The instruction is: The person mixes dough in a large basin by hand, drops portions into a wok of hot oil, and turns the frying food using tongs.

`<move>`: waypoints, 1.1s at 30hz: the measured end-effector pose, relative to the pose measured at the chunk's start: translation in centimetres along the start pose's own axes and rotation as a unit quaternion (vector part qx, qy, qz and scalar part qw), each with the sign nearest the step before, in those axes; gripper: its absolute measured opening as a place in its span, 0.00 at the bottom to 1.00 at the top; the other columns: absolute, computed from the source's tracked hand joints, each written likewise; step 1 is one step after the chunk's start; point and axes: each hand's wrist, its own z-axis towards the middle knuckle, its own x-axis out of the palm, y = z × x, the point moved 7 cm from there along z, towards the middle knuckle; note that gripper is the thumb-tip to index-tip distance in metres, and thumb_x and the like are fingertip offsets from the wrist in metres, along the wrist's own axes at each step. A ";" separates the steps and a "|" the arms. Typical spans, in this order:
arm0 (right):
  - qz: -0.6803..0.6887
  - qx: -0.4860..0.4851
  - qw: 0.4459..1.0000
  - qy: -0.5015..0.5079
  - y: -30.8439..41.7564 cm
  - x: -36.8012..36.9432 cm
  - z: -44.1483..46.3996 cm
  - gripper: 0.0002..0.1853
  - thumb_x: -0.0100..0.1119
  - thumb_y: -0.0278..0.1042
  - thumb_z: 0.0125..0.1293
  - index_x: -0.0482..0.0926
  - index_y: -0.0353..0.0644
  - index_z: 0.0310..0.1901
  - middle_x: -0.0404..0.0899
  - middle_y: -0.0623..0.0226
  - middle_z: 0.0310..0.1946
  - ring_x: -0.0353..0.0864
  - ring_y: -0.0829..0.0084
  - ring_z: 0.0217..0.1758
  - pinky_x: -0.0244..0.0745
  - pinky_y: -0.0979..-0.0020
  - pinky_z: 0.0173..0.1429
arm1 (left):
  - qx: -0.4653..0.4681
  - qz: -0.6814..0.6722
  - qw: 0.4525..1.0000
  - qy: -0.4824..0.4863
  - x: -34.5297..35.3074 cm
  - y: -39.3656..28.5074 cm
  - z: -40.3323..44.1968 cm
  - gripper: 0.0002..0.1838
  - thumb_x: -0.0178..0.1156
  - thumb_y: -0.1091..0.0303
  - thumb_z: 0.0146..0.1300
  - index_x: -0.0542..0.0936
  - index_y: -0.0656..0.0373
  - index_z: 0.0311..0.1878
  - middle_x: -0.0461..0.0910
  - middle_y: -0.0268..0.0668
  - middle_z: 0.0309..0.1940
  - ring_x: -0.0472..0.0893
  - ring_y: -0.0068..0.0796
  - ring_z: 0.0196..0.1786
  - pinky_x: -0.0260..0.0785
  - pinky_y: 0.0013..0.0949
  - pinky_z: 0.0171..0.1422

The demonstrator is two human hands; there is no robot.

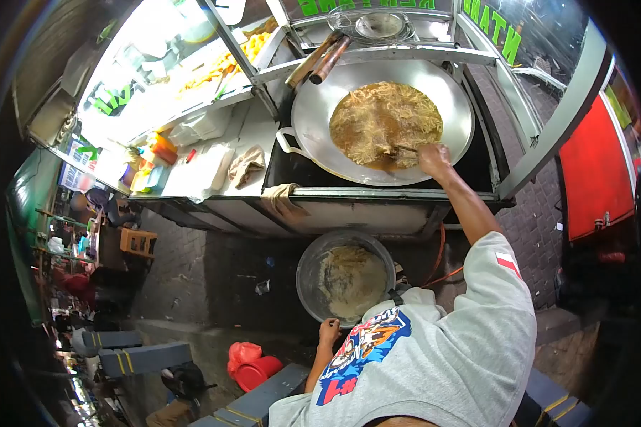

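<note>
My right hand [434, 158] reaches over the near right rim of a large metal wok [310, 121]. Its fingers are closed on a thin dark cooking utensil [406, 149], whose far end dips into the oil. What kind of utensil it is, I cannot make out. Pale fried strips [388, 99] float in the bubbling brown oil. Lower down, my left hand [329, 331] is curled beside the rim of a grey plastic tub [306, 281]. Whether something small is in those fingers is unclear. Pale, flour-like coating lies in the tub.
Two wooden handles [331, 60] jut over the wok's far left rim. A wire strainer [377, 27] rests on the frame above. Cloths [246, 166] and bottles [162, 147] occupy the left counter. An orange hose [440, 260] hangs below; a red container [258, 371] stands behind the tub.
</note>
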 end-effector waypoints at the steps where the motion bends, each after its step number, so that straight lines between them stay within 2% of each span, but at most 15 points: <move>1: 0.003 0.009 1.000 0.014 -0.4 -1.7 -0.7 0.09 0.55 0.29 0.53 0.84 0.43 0.34 0.84 0.56 0.35 0.84 0.58 0.41 0.79 0.59 0.43 | 0.000 0.002 1.000 -0.003 -0.1 -0.1 0.0 0.14 0.60 0.64 0.64 0.79 0.64 0.46 0.81 0.39 0.25 0.78 0.25 0.20 0.71 0.29 0.24; 3: 0.009 0.026 0.999 0.042 -1.4 -4.9 -1.9 0.09 0.55 0.28 0.52 0.84 0.44 0.34 0.84 0.57 0.35 0.84 0.60 0.40 0.79 0.59 0.43 | 0.009 -0.011 1.000 0.008 0.3 0.7 0.2 0.13 0.59 0.64 0.64 0.79 0.64 0.46 0.81 0.38 0.24 0.77 0.24 0.20 0.70 0.29 0.23; 6: 0.062 0.028 0.997 -0.041 -2.6 -7.6 -1.2 0.08 0.56 0.27 0.52 0.84 0.45 0.33 0.84 0.57 0.34 0.85 0.62 0.39 0.79 0.59 0.42 | 0.004 -0.016 1.000 0.016 0.5 1.3 -0.2 0.12 0.58 0.65 0.65 0.79 0.63 0.46 0.81 0.37 0.25 0.77 0.24 0.20 0.70 0.29 0.23; 8: 0.015 0.006 0.999 -0.051 -2.0 -7.1 1.2 0.08 0.56 0.28 0.54 0.83 0.45 0.34 0.84 0.58 0.33 0.84 0.62 0.39 0.79 0.61 0.41 | -0.007 -0.015 1.000 0.017 0.5 1.1 -0.8 0.12 0.58 0.65 0.65 0.79 0.63 0.46 0.81 0.38 0.25 0.77 0.24 0.21 0.70 0.29 0.24; 10: -0.017 0.009 0.998 -0.063 -1.1 -5.1 4.5 0.07 0.54 0.27 0.57 0.83 0.45 0.34 0.83 0.58 0.31 0.84 0.63 0.38 0.79 0.62 0.39 | -0.021 -0.014 1.000 0.015 0.0 0.8 -1.2 0.12 0.58 0.65 0.65 0.79 0.63 0.46 0.81 0.38 0.26 0.77 0.24 0.21 0.70 0.28 0.24; 14: -0.076 -0.039 0.995 -0.057 2.1 -2.6 6.3 0.08 0.52 0.30 0.62 0.82 0.47 0.35 0.83 0.61 0.36 0.84 0.64 0.38 0.78 0.62 0.41 | -0.044 -0.085 0.995 0.017 0.4 4.3 1.3 0.14 0.57 0.63 0.65 0.79 0.64 0.46 0.81 0.38 0.26 0.78 0.24 0.21 0.70 0.28 0.24; 17: -0.026 -0.024 0.996 -0.076 2.5 -0.3 7.2 0.09 0.52 0.30 0.62 0.82 0.45 0.40 0.83 0.60 0.39 0.84 0.62 0.39 0.78 0.60 0.44 | -0.061 -0.099 0.993 0.018 0.6 2.8 0.3 0.12 0.56 0.67 0.67 0.77 0.68 0.45 0.76 0.34 0.22 0.71 0.20 0.21 0.64 0.26 0.25; 19: 0.050 -0.058 0.975 -0.210 0.0 7.3 11.3 0.13 0.47 0.34 0.63 0.82 0.38 0.33 0.83 0.54 0.35 0.83 0.58 0.41 0.77 0.57 0.43 | -0.039 -0.073 0.996 0.010 0.5 1.4 -0.3 0.12 0.56 0.67 0.67 0.78 0.68 0.44 0.77 0.34 0.23 0.72 0.21 0.21 0.64 0.27 0.25; 20: 0.030 -0.035 0.990 -0.136 0.4 4.7 10.0 0.14 0.47 0.34 0.63 0.82 0.36 0.34 0.83 0.53 0.37 0.83 0.57 0.42 0.77 0.57 0.45 | -0.029 -0.061 0.998 0.005 0.4 1.1 -0.6 0.12 0.56 0.67 0.67 0.78 0.68 0.44 0.78 0.34 0.23 0.72 0.21 0.21 0.65 0.28 0.26; 22: -0.033 -0.032 0.992 -0.120 0.3 2.3 8.9 0.14 0.54 0.37 0.62 0.82 0.34 0.38 0.82 0.50 0.40 0.82 0.56 0.46 0.77 0.58 0.47 | -0.026 -0.043 0.999 0.001 0.1 0.6 -0.9 0.12 0.56 0.67 0.67 0.78 0.68 0.44 0.78 0.34 0.23 0.72 0.21 0.22 0.65 0.28 0.26; 25: 0.125 0.044 0.982 -0.135 -3.4 -0.5 7.2 0.09 0.61 0.31 0.55 0.82 0.39 0.36 0.81 0.57 0.27 0.82 0.61 0.30 0.76 0.61 0.31 | -0.031 -0.041 0.999 0.006 0.1 0.9 -0.8 0.14 0.57 0.65 0.66 0.78 0.67 0.46 0.80 0.37 0.24 0.77 0.25 0.22 0.69 0.29 0.26; 28: 0.385 0.031 0.922 0.002 -8.9 5.5 10.7 0.11 0.64 0.39 0.55 0.79 0.39 0.27 0.73 0.66 0.15 0.73 0.70 0.17 0.67 0.67 0.21 | -0.024 -0.049 0.998 0.013 0.7 3.3 1.5 0.15 0.57 0.64 0.65 0.78 0.67 0.47 0.81 0.40 0.25 0.79 0.27 0.22 0.71 0.29 0.26; 31: 0.441 0.255 0.853 0.112 -10.3 4.5 6.6 0.16 0.65 0.43 0.54 0.83 0.39 0.38 0.82 0.51 0.36 0.82 0.58 0.38 0.75 0.59 0.43 | -0.011 -0.032 0.999 0.010 0.7 2.9 1.6 0.16 0.57 0.64 0.65 0.78 0.68 0.47 0.81 0.40 0.26 0.79 0.27 0.22 0.72 0.30 0.26; 32: 0.432 0.255 0.857 0.117 -11.0 5.3 6.7 0.20 0.65 0.46 0.53 0.82 0.36 0.39 0.82 0.49 0.35 0.83 0.57 0.39 0.75 0.59 0.45 | -0.014 -0.030 0.999 0.007 0.7 2.3 1.2 0.16 0.57 0.64 0.64 0.78 0.68 0.47 0.81 0.40 0.26 0.79 0.27 0.22 0.72 0.30 0.26; 33: 0.384 0.193 0.902 0.040 -10.7 4.1 6.6 0.20 0.65 0.47 0.52 0.82 0.36 0.38 0.82 0.49 0.34 0.83 0.57 0.40 0.76 0.59 0.45 | -0.020 -0.027 0.999 0.004 0.7 2.2 0.9 0.16 0.58 0.64 0.64 0.78 0.68 0.47 0.81 0.41 0.26 0.79 0.27 0.22 0.72 0.30 0.26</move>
